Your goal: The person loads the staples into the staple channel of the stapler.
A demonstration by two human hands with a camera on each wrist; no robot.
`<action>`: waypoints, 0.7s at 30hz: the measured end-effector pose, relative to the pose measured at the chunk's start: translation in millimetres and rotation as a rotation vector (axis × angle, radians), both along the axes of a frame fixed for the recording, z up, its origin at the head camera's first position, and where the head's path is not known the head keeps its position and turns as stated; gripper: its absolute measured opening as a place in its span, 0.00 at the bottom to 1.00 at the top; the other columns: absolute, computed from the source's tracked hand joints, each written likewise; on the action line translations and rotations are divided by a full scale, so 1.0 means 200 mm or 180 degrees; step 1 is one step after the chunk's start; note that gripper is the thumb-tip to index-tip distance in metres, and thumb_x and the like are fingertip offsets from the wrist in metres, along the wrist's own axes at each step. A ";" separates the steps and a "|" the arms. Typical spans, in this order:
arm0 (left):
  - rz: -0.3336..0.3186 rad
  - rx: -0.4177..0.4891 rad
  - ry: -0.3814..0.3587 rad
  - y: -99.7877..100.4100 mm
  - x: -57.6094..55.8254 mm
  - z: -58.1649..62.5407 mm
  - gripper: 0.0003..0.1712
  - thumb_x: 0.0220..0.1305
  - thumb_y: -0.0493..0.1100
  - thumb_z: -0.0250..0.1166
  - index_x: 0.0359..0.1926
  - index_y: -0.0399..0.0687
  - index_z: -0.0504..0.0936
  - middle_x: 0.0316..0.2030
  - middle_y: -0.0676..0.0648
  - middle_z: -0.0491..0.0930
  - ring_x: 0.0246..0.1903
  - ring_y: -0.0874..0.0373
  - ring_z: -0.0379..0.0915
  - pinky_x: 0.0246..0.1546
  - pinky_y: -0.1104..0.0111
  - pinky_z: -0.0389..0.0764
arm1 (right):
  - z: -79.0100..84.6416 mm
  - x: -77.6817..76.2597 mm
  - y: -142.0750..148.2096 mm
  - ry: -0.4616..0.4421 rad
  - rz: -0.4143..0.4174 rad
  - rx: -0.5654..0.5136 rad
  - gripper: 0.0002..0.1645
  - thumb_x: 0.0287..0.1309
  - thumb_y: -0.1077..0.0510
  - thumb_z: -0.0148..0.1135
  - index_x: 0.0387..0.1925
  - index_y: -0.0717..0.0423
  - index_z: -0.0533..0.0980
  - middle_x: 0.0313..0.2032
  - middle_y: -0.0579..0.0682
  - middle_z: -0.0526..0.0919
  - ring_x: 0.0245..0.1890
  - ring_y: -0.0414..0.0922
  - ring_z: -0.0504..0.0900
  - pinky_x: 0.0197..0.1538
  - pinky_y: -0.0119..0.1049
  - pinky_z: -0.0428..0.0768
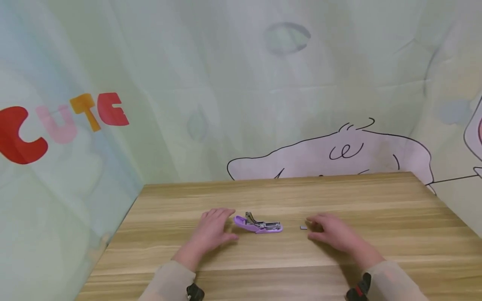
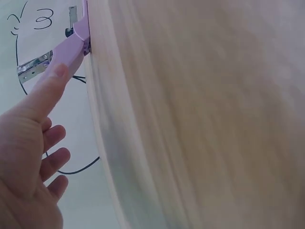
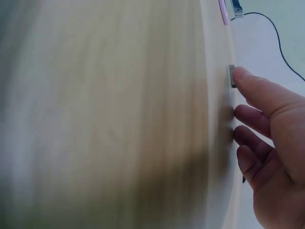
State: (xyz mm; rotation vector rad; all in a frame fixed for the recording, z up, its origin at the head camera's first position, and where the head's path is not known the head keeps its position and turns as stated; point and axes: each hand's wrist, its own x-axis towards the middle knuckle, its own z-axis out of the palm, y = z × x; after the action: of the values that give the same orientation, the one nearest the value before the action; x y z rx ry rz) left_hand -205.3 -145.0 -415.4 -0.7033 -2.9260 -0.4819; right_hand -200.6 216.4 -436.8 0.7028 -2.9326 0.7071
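A purple stapler [image 1: 260, 226] lies opened out on the wooden table, its metal insides exposed and one metal part tilted upward. Just left of it is my left hand [image 1: 214, 230], thumb and fingers spread apart with nothing between them. In the left wrist view the thumb overlaps the stapler [image 2: 71, 47]; whether they touch I cannot tell. A small grey strip of staples [image 1: 303, 228] lies to the stapler's right. Beside that strip my right hand [image 1: 333, 232] rests low over the table, fingers relaxed and parted. The right wrist view has the thumb tip close by the strip [image 3: 232, 76].
The wooden table [image 1: 263, 192] ends at a back edge against a printed curtain [image 1: 169, 83] with cartoon drawings and coloured letters. A dark band [image 1: 359, 288] sits on the right wrist, and another [image 1: 195, 292] on the left.
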 end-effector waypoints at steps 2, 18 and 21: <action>-0.0013 0.0059 -0.0043 0.01 0.00 0.00 0.45 0.44 0.58 0.73 0.62 0.43 0.69 0.58 0.43 0.71 0.58 0.45 0.64 0.61 0.48 0.59 | 0.00 -0.01 -0.02 -0.0040 -0.0033 -0.0018 0.25 0.52 0.51 0.67 0.50 0.59 0.76 0.46 0.52 0.79 0.48 0.53 0.77 0.53 0.52 0.73; -0.0073 0.0469 -0.0163 0.07 -0.03 -0.02 0.30 0.51 0.49 0.72 0.53 0.40 0.75 0.50 0.43 0.75 0.52 0.46 0.68 0.58 0.51 0.65 | -0.02 -0.04 -0.11 -0.0180 -0.0236 0.0026 0.09 0.53 0.58 0.67 0.38 0.51 0.79 0.37 0.42 0.78 0.40 0.42 0.77 0.47 0.43 0.77; -0.0066 0.0545 -0.0230 0.09 -0.04 -0.03 0.29 0.52 0.48 0.71 0.53 0.39 0.75 0.50 0.42 0.75 0.52 0.46 0.68 0.58 0.52 0.65 | -0.01 -0.04 -0.12 -0.0199 -0.0248 0.0032 0.07 0.53 0.59 0.67 0.36 0.51 0.79 0.35 0.42 0.78 0.39 0.41 0.77 0.46 0.42 0.77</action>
State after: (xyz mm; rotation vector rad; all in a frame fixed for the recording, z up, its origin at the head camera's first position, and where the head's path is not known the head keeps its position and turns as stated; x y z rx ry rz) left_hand -212.5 -127.9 -421.1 -0.7081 -2.8996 -0.7644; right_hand -209.0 191.4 -439.7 0.5739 -3.0031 0.7205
